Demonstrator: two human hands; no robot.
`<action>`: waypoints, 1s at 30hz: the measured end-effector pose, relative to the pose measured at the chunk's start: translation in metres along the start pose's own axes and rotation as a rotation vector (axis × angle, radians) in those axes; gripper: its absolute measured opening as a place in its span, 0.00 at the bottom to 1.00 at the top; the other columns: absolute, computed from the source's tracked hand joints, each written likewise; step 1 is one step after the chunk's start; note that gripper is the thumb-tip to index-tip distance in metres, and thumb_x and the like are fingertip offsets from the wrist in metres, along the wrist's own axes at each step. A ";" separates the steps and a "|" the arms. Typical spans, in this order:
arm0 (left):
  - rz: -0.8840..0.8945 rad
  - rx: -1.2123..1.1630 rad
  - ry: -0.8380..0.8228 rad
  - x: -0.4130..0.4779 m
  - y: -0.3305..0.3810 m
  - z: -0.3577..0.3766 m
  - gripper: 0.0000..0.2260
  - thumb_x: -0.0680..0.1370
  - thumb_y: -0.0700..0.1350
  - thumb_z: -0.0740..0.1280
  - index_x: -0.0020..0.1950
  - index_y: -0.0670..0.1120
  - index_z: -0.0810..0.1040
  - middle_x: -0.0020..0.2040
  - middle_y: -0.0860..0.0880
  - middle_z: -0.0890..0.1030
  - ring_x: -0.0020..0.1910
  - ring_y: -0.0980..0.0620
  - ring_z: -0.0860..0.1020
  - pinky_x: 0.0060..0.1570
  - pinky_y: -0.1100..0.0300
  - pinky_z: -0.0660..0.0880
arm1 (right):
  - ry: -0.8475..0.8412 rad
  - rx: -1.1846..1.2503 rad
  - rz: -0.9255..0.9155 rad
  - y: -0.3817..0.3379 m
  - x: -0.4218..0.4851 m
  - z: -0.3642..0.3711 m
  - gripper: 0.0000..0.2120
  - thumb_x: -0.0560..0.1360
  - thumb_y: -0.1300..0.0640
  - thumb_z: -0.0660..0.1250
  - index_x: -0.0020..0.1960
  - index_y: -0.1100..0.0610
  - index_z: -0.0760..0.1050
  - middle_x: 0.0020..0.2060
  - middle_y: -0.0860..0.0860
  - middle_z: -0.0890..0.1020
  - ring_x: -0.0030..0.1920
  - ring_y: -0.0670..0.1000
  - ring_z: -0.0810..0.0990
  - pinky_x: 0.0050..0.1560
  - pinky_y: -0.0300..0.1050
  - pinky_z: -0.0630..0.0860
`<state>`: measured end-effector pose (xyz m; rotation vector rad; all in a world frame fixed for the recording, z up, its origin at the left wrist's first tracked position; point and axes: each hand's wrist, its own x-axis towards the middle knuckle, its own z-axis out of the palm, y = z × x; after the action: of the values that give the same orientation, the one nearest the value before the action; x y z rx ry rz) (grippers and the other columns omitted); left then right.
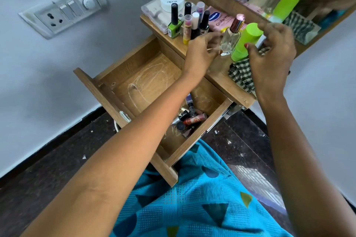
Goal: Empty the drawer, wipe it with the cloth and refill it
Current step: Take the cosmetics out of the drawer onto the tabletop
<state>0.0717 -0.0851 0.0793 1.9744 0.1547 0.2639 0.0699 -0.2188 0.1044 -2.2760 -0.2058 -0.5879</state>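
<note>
Drawer (146, 81) stands pulled out in the middle of the frame, its floor mostly bare, with a cluster of lipsticks (189, 118) in its lower right corner. The checked cloth (241, 75) lies on the worktop (217, 73) right of centre, partly under the right hand (273, 57). That hand curls its fingers round a small white tube (261, 41), blurred, beside a green bottle (244, 42). The left hand (200, 54) pinches a thin stick (212, 49) next to a glass perfume bottle (230, 41).
</note>
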 end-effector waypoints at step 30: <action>0.075 0.671 -0.704 -0.053 -0.094 -0.020 0.13 0.78 0.36 0.59 0.62 0.39 0.75 0.63 0.42 0.75 0.64 0.50 0.71 0.65 0.65 0.58 | -1.120 -0.715 -0.223 -0.020 -0.102 0.053 0.16 0.76 0.64 0.59 0.63 0.58 0.72 0.57 0.56 0.77 0.58 0.56 0.77 0.55 0.48 0.73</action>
<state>0.0165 -0.0410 -0.0044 2.6120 -0.3300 -0.5081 -0.0075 -0.1632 0.0374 -3.0587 -0.9060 0.7087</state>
